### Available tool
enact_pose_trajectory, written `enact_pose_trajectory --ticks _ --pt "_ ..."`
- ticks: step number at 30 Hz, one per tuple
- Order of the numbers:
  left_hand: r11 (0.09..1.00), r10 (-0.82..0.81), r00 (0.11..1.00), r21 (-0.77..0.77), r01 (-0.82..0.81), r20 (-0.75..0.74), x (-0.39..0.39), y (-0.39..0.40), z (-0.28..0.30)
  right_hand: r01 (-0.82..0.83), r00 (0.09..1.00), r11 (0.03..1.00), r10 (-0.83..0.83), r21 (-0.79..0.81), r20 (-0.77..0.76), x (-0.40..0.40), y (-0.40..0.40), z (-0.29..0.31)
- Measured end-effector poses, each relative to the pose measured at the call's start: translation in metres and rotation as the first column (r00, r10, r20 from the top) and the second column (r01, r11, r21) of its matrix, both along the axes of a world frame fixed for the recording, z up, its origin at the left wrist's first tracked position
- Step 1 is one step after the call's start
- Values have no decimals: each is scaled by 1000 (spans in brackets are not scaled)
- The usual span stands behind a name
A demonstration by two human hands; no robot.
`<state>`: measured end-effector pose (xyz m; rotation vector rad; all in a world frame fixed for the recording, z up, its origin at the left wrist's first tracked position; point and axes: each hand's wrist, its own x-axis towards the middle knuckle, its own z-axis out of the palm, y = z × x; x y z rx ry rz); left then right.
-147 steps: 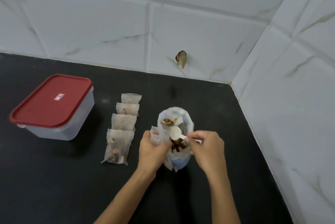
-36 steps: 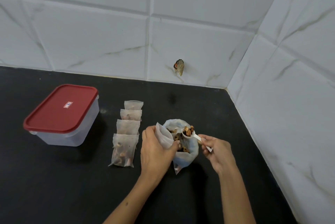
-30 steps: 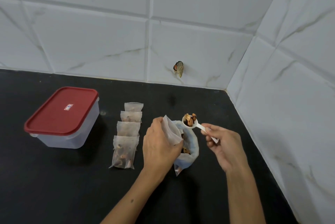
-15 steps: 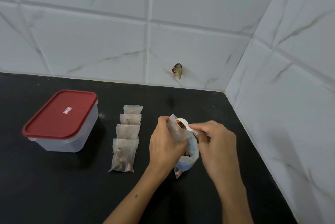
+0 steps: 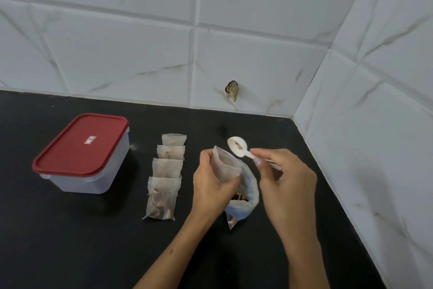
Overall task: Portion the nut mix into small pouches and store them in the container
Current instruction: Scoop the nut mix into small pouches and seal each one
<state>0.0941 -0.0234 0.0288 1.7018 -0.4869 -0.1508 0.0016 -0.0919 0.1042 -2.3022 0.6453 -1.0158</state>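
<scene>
Head: fingers pinching spoon

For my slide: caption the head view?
Left hand holds pouch; right hand lifts spoon above nut bag.

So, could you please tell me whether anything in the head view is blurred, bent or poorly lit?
In the head view, the right hand and the spoon handle are smeared with motion blur; the wall tile seams bow from wide-angle distortion; light is soft, with a faint shadow beside the container and no strong glare on the black counter.
</scene>
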Motion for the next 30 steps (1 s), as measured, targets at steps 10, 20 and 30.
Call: enact_pose_trajectory --ticks 10,20,30 --pt "991 74 989 119 -59 -130 9 16 -11 183 759 970 -37 158 -651 4 -28 -49" --pt "948 91 899 314 54 -429 6 5 -41 221 505 958 48 183 -862 17 -8 -51" --pt "970 52 827 225 92 -561 8 0 -43 92 647 995 -78 -24 -759 9 5 -75"
